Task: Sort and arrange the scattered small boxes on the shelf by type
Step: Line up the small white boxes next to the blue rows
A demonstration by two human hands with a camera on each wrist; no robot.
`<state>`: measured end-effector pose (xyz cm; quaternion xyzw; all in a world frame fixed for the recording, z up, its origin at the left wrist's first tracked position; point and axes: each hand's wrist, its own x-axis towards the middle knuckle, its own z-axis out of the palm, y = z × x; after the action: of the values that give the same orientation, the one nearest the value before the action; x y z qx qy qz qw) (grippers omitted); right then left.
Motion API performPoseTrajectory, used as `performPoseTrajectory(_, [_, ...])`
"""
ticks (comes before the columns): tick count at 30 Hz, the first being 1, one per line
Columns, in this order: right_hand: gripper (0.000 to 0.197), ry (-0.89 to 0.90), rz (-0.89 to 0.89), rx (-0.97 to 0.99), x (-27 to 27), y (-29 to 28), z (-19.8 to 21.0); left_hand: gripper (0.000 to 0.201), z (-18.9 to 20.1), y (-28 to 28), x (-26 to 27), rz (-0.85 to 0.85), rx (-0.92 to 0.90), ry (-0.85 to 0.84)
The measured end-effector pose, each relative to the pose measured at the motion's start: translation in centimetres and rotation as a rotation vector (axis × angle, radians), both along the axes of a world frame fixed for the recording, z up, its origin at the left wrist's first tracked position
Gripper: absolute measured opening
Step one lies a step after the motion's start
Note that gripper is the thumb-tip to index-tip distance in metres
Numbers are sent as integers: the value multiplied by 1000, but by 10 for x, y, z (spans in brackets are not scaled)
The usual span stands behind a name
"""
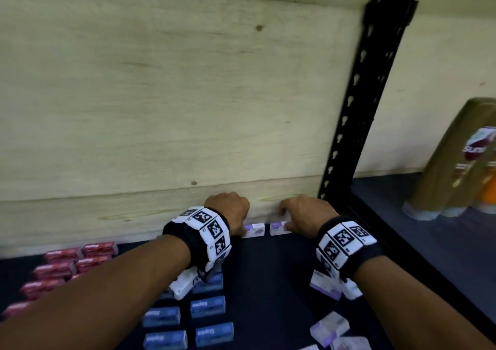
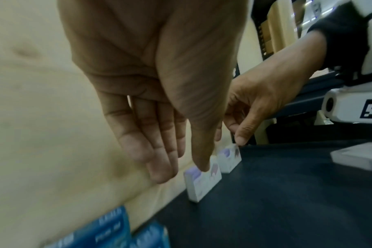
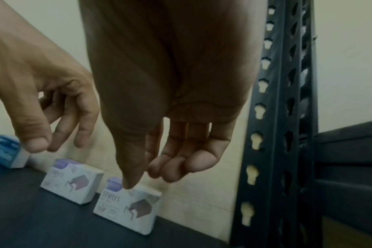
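Hands reach to the back of the dark shelf [image 1: 268, 269] in the head view, at about 12 o'clock from the person. The left hand [image 1: 228, 211] sits over a purple box [image 1: 255, 230] against the wooden back panel [image 1: 161, 108]; the right hand [image 1: 303, 214] sits on a second purple box [image 1: 279, 228] just beside it at 3 o'clock. Red boxes [image 1: 67, 263] lie in rows at 9 o'clock, blue boxes [image 1: 206, 306] in rows toward 6 o'clock, and loose purple boxes [image 1: 328, 328] lie scattered at 5 o'clock. A black shelf post [image 1: 357, 94] rises at 2 o'clock, with a gold bottle [image 1: 456, 161] beyond it.

Left wrist view: the left hand's fingers [image 2: 157, 151] hang straight and relaxed, and the thumb tip seems to touch the top of the nearer purple box [image 2: 202, 181], which stands on edge by the panel. Whether it presses cannot be told. The right hand [image 2: 263, 100] pinches the top of the farther box [image 2: 229, 159].

Right wrist view: the right thumb tip rests on the top edge of the near box [image 3: 127, 209], while the fingers [image 3: 181, 164] curl loosely behind it. The other box [image 3: 72, 184] stands apart at 9 o'clock, below the left hand [image 3: 38, 100].
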<state>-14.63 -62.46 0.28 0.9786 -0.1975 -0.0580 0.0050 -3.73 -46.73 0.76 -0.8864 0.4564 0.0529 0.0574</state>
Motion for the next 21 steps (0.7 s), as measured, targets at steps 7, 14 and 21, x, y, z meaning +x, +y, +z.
performPoseTrajectory(7, [25,103,-89,129,-50,2,16,29,32,22,-67,-203,-12,119])
performPoseTrajectory(14, [38,306,-127,118,-85,17,-3,46,-12,42,-139,-332,199,264])
performPoseTrajectory(21, [25,248,-143,180,-84,17,-8,46,-18,48,-154,-364,166,219])
